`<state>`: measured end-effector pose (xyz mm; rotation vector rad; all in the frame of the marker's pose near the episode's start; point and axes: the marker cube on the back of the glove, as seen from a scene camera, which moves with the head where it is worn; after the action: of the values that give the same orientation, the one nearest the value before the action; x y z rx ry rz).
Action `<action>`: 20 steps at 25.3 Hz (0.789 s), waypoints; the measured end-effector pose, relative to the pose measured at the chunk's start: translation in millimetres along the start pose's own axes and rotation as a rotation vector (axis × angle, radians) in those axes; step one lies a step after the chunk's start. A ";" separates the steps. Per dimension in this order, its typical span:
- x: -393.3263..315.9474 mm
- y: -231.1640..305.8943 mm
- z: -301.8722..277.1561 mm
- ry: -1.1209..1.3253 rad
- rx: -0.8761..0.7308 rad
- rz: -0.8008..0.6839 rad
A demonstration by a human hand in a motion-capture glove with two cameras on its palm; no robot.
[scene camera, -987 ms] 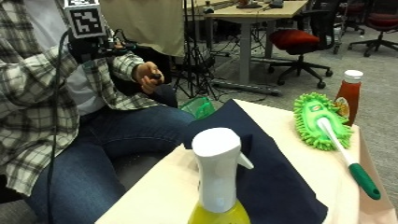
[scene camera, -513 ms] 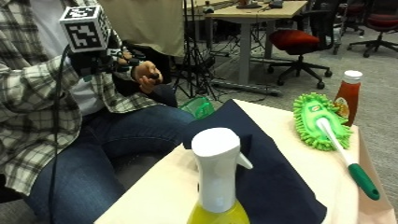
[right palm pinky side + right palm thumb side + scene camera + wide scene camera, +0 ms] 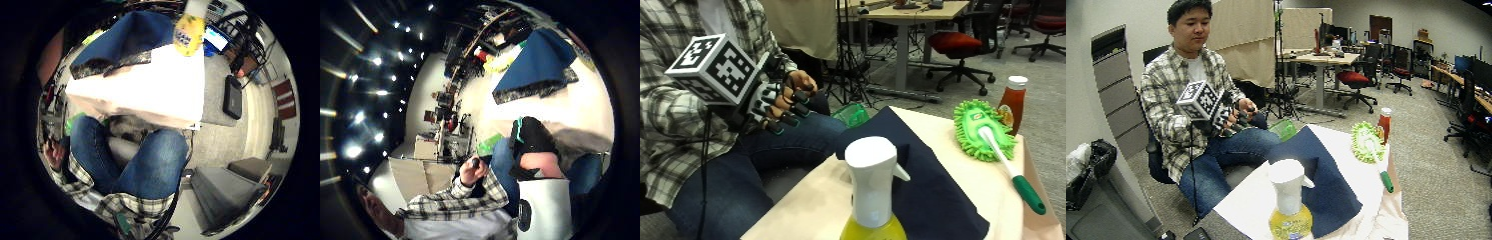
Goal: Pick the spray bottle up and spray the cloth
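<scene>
Nearby, green duster [image 3: 981, 129] (beside ketchup bottle [image 3: 1013, 102])

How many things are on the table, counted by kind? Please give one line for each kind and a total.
Spray bottle: 1
Dark blue cloth: 1
Green duster mop: 1
Red sauce bottle: 1
Total: 4

Green mop duster [image 3: 981, 129] beside ketchup bottle [image 3: 1013, 102] on table [image 3: 810, 200].
</scene>
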<state>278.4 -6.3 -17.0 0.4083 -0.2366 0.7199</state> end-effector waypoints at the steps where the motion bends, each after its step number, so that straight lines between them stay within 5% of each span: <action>1: 11.1 -11.2 -4.3 -0.012 0.030 0.032; 10: 96.9 -105.5 -23.0 -0.156 0.225 0.223; 20: 148.8 -191.7 -7.6 -0.358 0.398 0.222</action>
<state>517.9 -45.3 -25.8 0.9033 -0.4848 0.9131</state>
